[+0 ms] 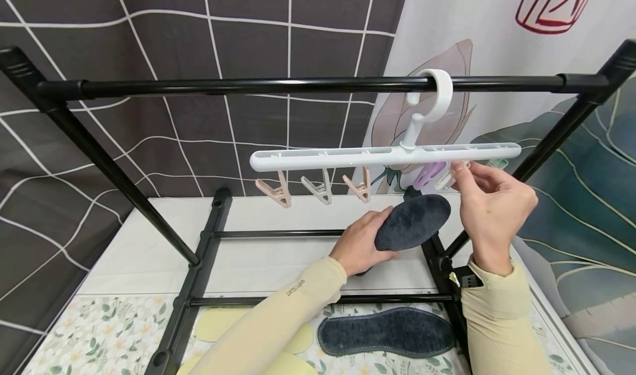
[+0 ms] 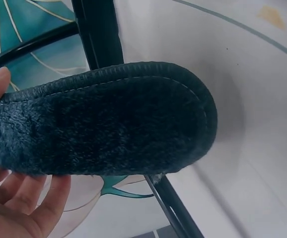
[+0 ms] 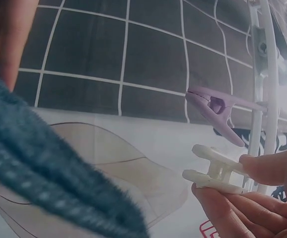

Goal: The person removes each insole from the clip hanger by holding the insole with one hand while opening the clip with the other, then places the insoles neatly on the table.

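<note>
My left hand (image 1: 361, 243) grips a dark blue, fuzzy insole (image 1: 413, 223) by its edges, below the right half of a white hanger (image 1: 348, 157). In the left wrist view, the insole's rounded, stitched end (image 2: 183, 119) points away from the fingers. Up at the hanger's bar, my right hand (image 1: 498, 209) pinches a white clothespin (image 3: 215, 171) between thumb and fingers. A purple clothespin (image 3: 215, 109) hangs beside it. In the right wrist view the insole (image 3: 49, 168) is apart from the white clothespin. A second dark insole (image 1: 387, 332) lies flat on the floral surface.
The hanger hooks over a black rack's top rail (image 1: 248, 86). Two pinkish clothespins (image 1: 276, 191) and a grey one (image 1: 320, 187) hang on its left half; a green one (image 1: 498, 163) is at the right end. Pale yellow insole-like pieces (image 1: 223, 322) lie below, partly behind my left sleeve.
</note>
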The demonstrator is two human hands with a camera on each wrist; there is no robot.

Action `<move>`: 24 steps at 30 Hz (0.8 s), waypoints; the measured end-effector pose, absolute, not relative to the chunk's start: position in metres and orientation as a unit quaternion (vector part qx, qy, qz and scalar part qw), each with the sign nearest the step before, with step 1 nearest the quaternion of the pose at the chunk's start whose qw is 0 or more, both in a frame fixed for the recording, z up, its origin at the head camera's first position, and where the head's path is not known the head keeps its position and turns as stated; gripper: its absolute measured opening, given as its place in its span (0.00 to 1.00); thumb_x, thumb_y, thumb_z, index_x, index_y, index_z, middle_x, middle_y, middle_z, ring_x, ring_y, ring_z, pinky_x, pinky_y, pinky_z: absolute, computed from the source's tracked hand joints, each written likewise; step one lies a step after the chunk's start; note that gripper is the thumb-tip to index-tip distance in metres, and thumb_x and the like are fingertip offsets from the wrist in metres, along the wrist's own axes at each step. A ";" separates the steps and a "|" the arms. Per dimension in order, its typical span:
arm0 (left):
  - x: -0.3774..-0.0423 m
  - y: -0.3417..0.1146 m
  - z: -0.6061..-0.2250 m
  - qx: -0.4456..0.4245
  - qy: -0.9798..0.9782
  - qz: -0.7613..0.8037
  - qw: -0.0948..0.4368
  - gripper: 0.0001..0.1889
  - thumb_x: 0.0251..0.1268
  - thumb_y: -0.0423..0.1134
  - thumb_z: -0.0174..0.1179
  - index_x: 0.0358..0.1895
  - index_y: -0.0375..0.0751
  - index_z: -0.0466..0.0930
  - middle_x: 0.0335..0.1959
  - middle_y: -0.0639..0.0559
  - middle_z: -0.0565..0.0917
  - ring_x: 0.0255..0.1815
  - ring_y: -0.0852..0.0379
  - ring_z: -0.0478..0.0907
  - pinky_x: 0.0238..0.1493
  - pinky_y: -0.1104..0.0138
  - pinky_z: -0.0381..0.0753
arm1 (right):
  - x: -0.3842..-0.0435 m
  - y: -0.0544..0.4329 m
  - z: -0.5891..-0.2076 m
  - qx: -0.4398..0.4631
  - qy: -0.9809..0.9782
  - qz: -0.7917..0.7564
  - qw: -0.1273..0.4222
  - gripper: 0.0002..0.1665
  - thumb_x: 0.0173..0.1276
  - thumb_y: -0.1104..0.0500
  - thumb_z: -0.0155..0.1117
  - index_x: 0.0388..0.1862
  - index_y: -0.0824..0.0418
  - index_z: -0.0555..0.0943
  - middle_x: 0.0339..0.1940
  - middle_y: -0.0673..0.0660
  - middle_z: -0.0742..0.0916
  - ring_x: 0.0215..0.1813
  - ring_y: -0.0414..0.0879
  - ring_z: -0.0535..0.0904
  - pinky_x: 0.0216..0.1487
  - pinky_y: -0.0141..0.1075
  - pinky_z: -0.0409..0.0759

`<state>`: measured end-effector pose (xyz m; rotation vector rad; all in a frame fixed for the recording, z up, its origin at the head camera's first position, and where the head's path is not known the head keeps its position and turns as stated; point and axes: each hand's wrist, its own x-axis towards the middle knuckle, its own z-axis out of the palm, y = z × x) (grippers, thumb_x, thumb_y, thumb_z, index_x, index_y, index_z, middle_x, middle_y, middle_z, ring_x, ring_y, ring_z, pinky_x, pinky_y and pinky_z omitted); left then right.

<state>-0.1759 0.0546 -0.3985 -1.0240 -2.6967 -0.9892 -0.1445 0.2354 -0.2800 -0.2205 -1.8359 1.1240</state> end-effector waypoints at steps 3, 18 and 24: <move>-0.175 0.053 -0.398 -0.341 -0.885 -0.313 0.043 0.50 0.55 0.55 0.75 0.79 0.49 0.59 0.68 0.51 0.74 0.67 0.53 0.73 0.66 0.64 0.73 | -0.145 0.236 -0.280 -0.091 -0.750 0.457 0.469 0.16 0.63 0.54 0.74 0.42 0.65 0.91 0.35 0.53 0.91 0.30 0.26 0.84 0.40 0.21 0.81; -0.164 0.051 -0.385 -0.395 -0.891 -0.217 0.057 0.46 0.55 0.55 0.75 0.76 0.43 0.66 0.67 0.52 0.77 0.65 0.55 0.75 0.68 0.68 0.70 | -0.143 0.235 -0.281 -0.087 -0.760 0.441 0.469 0.16 0.64 0.54 0.73 0.42 0.66 0.90 0.35 0.55 0.91 0.30 0.24 0.83 0.36 0.19 0.79; -0.158 0.050 -0.381 -0.402 -0.893 -0.192 0.062 0.44 0.56 0.57 0.73 0.75 0.45 0.68 0.67 0.54 0.77 0.66 0.56 0.75 0.67 0.68 0.72 | -0.143 0.237 -0.281 -0.087 -0.762 0.437 0.470 0.17 0.64 0.53 0.73 0.43 0.66 0.90 0.37 0.57 0.91 0.31 0.23 0.83 0.38 0.19 0.80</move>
